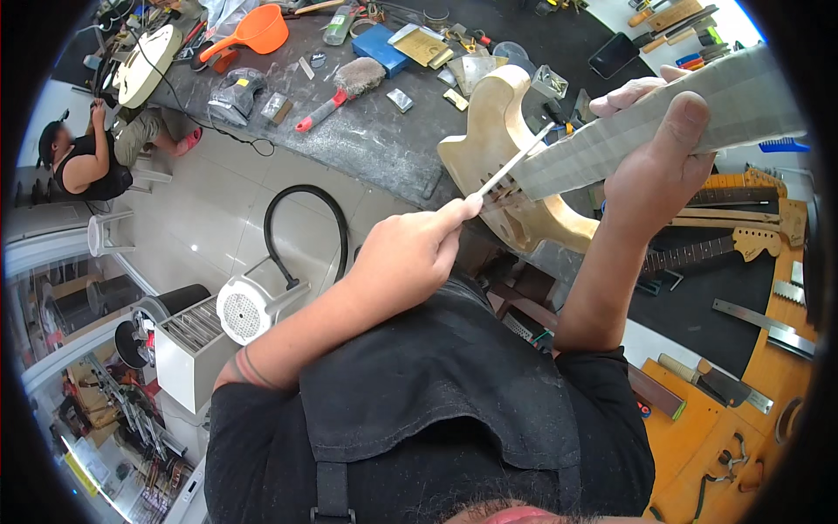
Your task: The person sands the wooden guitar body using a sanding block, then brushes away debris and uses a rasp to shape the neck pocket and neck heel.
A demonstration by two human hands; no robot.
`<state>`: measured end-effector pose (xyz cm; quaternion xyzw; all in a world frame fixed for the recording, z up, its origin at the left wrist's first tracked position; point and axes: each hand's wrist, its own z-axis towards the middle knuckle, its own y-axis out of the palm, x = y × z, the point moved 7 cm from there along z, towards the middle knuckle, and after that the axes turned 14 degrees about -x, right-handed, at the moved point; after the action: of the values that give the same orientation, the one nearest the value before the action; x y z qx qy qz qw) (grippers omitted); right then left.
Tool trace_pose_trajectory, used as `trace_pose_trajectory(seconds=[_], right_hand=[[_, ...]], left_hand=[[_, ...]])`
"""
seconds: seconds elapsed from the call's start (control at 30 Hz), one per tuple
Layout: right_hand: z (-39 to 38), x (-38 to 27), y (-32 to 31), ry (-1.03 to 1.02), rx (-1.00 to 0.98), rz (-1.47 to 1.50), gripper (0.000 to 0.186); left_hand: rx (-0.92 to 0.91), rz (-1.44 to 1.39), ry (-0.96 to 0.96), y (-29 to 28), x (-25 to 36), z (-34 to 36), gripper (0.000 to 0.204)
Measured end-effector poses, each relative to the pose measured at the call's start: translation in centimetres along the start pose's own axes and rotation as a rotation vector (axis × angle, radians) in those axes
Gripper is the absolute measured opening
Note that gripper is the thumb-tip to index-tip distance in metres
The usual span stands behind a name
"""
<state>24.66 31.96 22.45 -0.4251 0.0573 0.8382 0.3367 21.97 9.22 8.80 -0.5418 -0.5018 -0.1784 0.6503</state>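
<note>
My left hand (415,244) is closed on the lower end of a thin pale stick (515,162), which lies slantwise along the end of a long guitar neck (742,96) covered in greyish translucent strips. My right hand (655,175) grips this neck, thumb on its near face and fingertips showing over the far edge. Under the neck's end is an unfinished pale wooden guitar body (476,118), resting at the grey workbench's edge, with dark cavities partly visible beside the stick.
The cluttered workbench (349,148) holds an orange dipper (257,31) and a duster (353,83). A co-worker (83,157) sits at left near a cream guitar (148,65). A black hose (340,227) and white stool (244,310) stand below; guitar necks (698,253) and tools lie at right.
</note>
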Motion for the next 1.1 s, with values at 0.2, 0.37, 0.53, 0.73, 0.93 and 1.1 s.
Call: trace_pose_trajectory(seconds=[0.2, 0.37, 0.53, 0.73, 0.93, 1.1], right_hand=[[0.3, -0.5, 0.6, 0.087, -0.018, 0.006, 0.07], [0.1, -0.2, 0.6, 0.097, 0.001, -0.009, 0.071], [0.7, -0.4, 1.1, 0.085, -0.023, 0.021, 0.072], [0.3, 0.0, 0.9, 0.092, 0.009, 0.012, 0.072], [0.8, -0.2, 1.2, 0.096, -0.02, 0.019, 0.072], [0.3, -0.3, 1.3, 0.095, 0.007, -0.005, 0.068]], left_hand=[[0.134, 0.417, -0.009, -1.2, 0.2, 5.5, 0.041], [0.031, 0.286, -0.014, 0.0, 0.3, 0.1, 0.042], [0.138, 0.388, 0.012, -1.6, -0.4, 4.0, 0.042], [0.034, 0.338, 0.012, -0.1, -0.1, -0.9, 0.045], [0.133, 0.482, 0.043, -2.0, -0.6, 4.2, 0.049], [0.0, 0.397, -0.023, -0.5, 0.4, 0.0, 0.052]])
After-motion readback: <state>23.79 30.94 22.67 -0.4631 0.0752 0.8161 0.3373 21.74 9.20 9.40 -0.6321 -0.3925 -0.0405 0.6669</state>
